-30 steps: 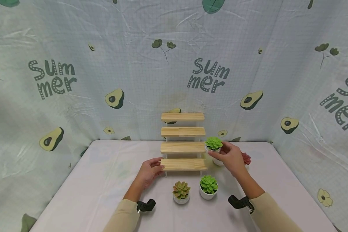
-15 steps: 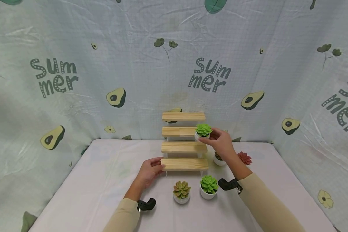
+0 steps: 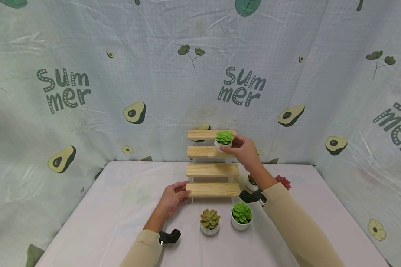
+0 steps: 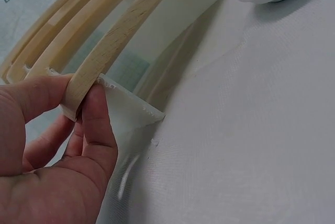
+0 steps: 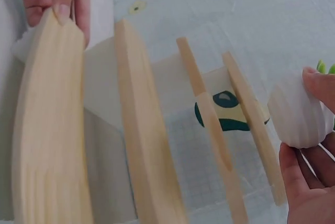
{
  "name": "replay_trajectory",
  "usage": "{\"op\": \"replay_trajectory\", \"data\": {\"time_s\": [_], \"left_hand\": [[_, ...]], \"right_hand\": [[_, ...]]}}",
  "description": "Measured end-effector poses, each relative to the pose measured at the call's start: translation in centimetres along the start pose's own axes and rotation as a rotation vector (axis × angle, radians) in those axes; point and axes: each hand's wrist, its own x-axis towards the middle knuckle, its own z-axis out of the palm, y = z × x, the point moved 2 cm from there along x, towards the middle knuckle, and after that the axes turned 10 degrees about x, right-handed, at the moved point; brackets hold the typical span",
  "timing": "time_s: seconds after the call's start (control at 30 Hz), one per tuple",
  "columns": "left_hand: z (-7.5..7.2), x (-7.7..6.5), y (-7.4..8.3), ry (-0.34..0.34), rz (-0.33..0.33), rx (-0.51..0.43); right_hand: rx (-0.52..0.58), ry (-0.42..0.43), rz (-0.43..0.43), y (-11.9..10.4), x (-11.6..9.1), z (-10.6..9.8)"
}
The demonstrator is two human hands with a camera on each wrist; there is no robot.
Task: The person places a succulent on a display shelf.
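Note:
A small tiered stand with several wooden shelves [image 3: 212, 170] stands near the back of the table. My left hand [image 3: 172, 197] pinches the left end of its lowest shelf [image 4: 107, 51], thumb on one face and fingers on the other. A potted green succulent [image 3: 224, 138] is in my right hand [image 3: 246, 151], raised in front of the upper shelves near their right end. In the right wrist view its ribbed white pot [image 5: 299, 113] is gripped between thumb and fingers, apart from the top shelf [image 5: 255, 124].
In front of the stand are a brownish succulent [image 3: 209, 218] and another green succulent [image 3: 241, 213], both in white pots. A dark succulent [image 3: 252, 181] and a red one [image 3: 283, 182] sit right of the stand, partly behind my right arm. A patterned cloth hangs behind.
My right hand has lifted the green succulent up and leftward, from beside the stand to the height of the upper shelves. My left hand has kept its hold on the lowest shelf.

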Motion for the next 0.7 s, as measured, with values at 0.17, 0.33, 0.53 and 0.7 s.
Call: {"op": "replay_trajectory", "data": {"time_s": [0.17,0.33,0.53,0.7], "left_hand": [[0.0,0.0,-0.1,0.0,-0.01,0.005],[0.0,0.0,-0.2,0.002,-0.002,-0.004],[0.0,0.2,-0.2,0.003,0.007,-0.009],[0.0,0.2,-0.2,0.001,0.005,-0.007]], "right_hand": [[0.0,0.008,-0.008,-0.8,1.0,0.6],[0.0,0.007,-0.026,-1.4,1.8,1.2],[0.002,0.008,-0.046,-1.7,2.9,1.7],[0.008,0.005,-0.059,-1.7,3.9,2.1]]}}
